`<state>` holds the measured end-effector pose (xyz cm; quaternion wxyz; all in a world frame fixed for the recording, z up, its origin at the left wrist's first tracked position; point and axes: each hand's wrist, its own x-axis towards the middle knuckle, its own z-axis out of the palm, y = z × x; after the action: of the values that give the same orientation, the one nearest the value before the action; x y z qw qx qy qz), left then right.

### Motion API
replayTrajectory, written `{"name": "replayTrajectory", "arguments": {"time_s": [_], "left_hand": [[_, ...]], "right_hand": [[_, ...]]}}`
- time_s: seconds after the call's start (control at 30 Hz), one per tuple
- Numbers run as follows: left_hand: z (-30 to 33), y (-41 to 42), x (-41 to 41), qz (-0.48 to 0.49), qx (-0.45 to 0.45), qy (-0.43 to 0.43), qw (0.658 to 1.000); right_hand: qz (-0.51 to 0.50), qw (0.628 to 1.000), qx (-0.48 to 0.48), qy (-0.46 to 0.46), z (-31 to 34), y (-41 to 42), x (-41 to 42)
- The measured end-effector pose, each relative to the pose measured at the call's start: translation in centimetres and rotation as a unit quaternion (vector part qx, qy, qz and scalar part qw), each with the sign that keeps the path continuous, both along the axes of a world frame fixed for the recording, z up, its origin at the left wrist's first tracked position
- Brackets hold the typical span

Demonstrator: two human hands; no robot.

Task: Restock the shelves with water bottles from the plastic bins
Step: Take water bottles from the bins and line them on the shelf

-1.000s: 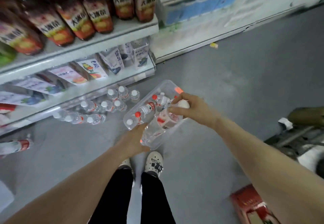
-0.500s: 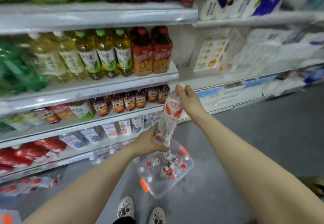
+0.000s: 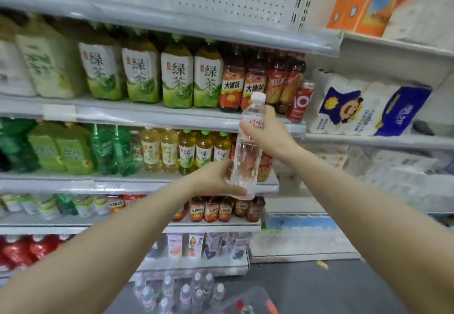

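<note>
A person stood facing store shelves and held one clear water bottle (image 3: 247, 151) upright in both hands, out in front of the shelving and not resting on any shelf. The right hand (image 3: 269, 134) wrapped around the bottle's upper part, over its red-lettered label, with the white cap standing clear just above the fingers. The left hand (image 3: 216, 178) cupped and gripped the bottle's lower end, thumb curled under the base.

Directly behind the right hand's grip ran the edge of a shelf (image 3: 157, 114). Just above and behind the cap stood dark iced tea bottles (image 3: 243, 80) with orange labels, and to the left of them a row of large green tea bottles (image 3: 157, 73). To the right of the upper grip stood a red can (image 3: 301, 101), and beyond it wrapped packs of paper rolls (image 3: 363, 107). Behind the left hand's grip stood smaller yellow tea bottles (image 3: 186, 151) on the next shelf down.

Far below both hands, on the grey floor, a cluster of white-capped water bottles (image 3: 179, 294) stood upright, and just to their right lay a clear plastic bin (image 3: 248, 299) with orange clips, only partly in view.
</note>
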<state>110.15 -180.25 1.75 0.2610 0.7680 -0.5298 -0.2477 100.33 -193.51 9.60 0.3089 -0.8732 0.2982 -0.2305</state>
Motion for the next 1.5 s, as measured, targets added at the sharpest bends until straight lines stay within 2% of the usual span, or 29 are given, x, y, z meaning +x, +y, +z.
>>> {"name": "replayTrajectory", "arguments": {"time_s": [0.13, 0.27, 0.43, 0.53, 0.67, 0.9, 1.2, 1.5], "left_hand": [[9.5, 0.5, 4.3, 0.014, -0.030, -0.095, 0.995], [18.6, 1.1, 9.4, 0.046, -0.094, -0.233, 0.967], [27.0, 1.2, 16.6, 0.125, -0.152, -0.346, 0.917], [29.7, 0.1, 21.7, 0.182, -0.174, -0.369, 0.895], [30.9, -2.4, 27.5, 0.226, -0.183, -0.365, 0.885], [30.3, -7.6, 34.4, 0.239, -0.114, -0.334, 0.905], [30.0, -11.4, 37.9, 0.272, -0.083, -0.215, 0.934], [29.1, -11.9, 38.1, 0.282, -0.101, -0.217, 0.929]], "right_hand": [[0.034, 0.996, -0.075, -0.034, 9.1, -0.1, 3.7], [0.040, 0.988, -0.125, -0.085, 18.0, -0.3, 8.2], [0.043, 0.975, -0.099, -0.197, 26.4, -2.1, 14.4], [0.020, 0.968, -0.109, -0.224, 29.7, -3.6, 18.1], [-0.004, 0.959, -0.128, -0.254, 31.3, -5.4, 22.8], [-0.017, 0.956, -0.160, -0.247, 29.9, -8.8, 30.9], [-0.018, 0.951, -0.160, -0.266, 28.5, -11.5, 37.4], [-0.041, 0.951, -0.214, -0.219, 28.8, -12.6, 38.7]]}}
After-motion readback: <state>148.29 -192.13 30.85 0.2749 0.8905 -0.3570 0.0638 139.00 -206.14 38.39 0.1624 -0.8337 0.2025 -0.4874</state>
